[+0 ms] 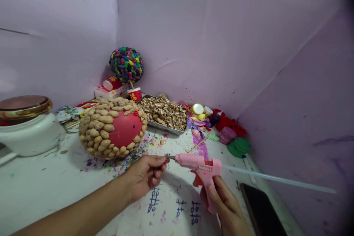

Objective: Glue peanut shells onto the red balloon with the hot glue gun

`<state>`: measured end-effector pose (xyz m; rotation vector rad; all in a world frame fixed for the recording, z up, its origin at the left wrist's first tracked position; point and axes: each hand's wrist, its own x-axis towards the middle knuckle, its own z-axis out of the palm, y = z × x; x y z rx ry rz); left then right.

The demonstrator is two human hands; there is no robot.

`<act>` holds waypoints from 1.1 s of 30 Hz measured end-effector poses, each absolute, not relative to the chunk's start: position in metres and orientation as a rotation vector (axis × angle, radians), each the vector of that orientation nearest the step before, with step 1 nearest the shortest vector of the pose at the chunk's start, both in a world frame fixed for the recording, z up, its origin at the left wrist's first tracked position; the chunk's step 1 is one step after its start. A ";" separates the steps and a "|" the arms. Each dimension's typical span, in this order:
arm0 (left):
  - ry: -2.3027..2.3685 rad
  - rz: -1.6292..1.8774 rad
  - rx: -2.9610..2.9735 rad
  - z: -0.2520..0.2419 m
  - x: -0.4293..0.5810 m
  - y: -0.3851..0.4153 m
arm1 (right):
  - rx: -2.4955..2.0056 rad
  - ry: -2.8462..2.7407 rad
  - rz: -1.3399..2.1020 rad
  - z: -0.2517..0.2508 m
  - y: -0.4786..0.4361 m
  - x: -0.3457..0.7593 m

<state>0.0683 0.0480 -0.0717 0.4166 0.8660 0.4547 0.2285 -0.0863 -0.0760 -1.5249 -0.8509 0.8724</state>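
Observation:
My right hand (225, 206) is wrapped round the handle of a pink hot glue gun (190, 160), its nozzle pointing left. A long clear glue stick (279, 179) runs out of the gun's back end. At the nozzle tip, the thumb and fingers of my left hand (145, 177) are pinched together; something small and dark shows there, too small to name. Behind my left hand rests a red balloon (125, 129) largely covered with whole peanuts (95, 132), with a bare red patch facing me.
Behind the balloon lies a metal tray (177, 131) of peanut shells. A multicoloured ball (126, 64) stands in a red cup (135, 94). A white pot (35, 132) is at left, paint jars (239, 147) and a phone (262, 210) at right. Purple-white walls enclose the table.

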 end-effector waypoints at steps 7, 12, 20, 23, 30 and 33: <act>0.849 0.452 0.424 -0.073 0.068 0.048 | -1.519 -0.857 0.853 -0.076 -0.086 0.227; 0.860 0.460 0.433 -0.072 0.068 0.048 | -1.509 -0.846 0.834 -0.075 -0.085 0.227; 0.852 0.473 0.446 -0.072 0.068 0.046 | -1.526 -0.890 0.845 -0.073 -0.087 0.229; 0.851 0.477 0.454 -0.070 0.069 0.046 | -1.520 -0.911 0.836 -0.075 -0.087 0.229; 0.864 0.488 0.463 -0.070 0.070 0.045 | -1.514 -0.928 0.815 -0.078 -0.086 0.232; 0.856 0.486 0.468 -0.071 0.070 0.045 | -1.537 -0.960 0.813 -0.078 -0.087 0.232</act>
